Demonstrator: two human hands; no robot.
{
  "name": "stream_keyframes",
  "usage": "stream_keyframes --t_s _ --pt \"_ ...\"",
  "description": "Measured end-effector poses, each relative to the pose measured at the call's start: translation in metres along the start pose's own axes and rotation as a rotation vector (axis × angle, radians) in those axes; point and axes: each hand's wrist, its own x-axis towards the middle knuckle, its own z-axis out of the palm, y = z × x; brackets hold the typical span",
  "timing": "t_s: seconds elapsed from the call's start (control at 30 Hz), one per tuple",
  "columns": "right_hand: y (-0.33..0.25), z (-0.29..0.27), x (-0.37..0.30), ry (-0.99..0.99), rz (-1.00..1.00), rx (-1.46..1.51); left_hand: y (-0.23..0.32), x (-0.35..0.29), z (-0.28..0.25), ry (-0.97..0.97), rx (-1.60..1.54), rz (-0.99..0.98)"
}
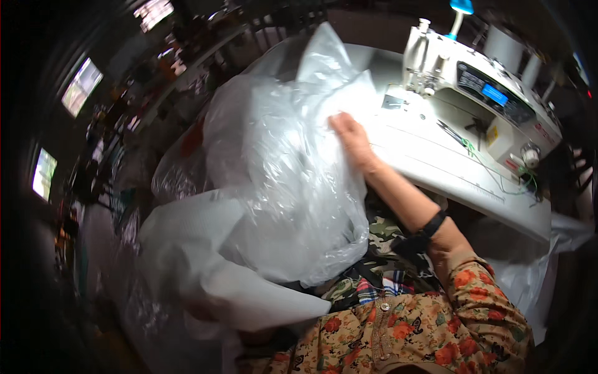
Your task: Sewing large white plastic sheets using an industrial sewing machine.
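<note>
A large bundle of clear, crinkled plastic sheeting (286, 168) covers my lap and leans on the sewing table's left end. My right hand (352, 140) reaches forward from the right, its fingers closed at the right edge of the bundle, beside the sewing machine's bed. A dull white, finely textured sheet (249, 296) spreads over the lower left, its pointed corner lying toward my middle. My left hand is mostly hidden beneath or behind this sheet, in shadow, and its fingers do not show.
A white sewing machine (492, 93) with a lit blue display stands at the right. On the white table (436, 156) lie dark thread snips (451, 132) and green thread (468, 147). More plastic (523, 268) hangs below the table at the right. Cluttered, dark room at left.
</note>
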Motion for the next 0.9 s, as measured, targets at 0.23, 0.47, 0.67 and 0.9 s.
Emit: stream_keyframes --t_s 0.23,0.47,0.67,0.9 --pt "-0.019 0.148 -0.124 -0.897 -0.284 0.152 0.004 -0.003 0.040 0.002 0.061 0.039" --pt "-0.022 0.212 0.004 -0.616 -0.800 -0.367 0.026 0.017 0.081 0.016 0.014 0.185" --pt "-0.076 0.040 -0.031 -0.423 -0.055 0.125 -0.028 0.151 0.071 0.101 -0.382 0.084" --pt "-0.026 0.010 -0.109 -0.485 0.077 0.144 -0.064 0.226 0.068 -0.055 -0.580 -0.055"
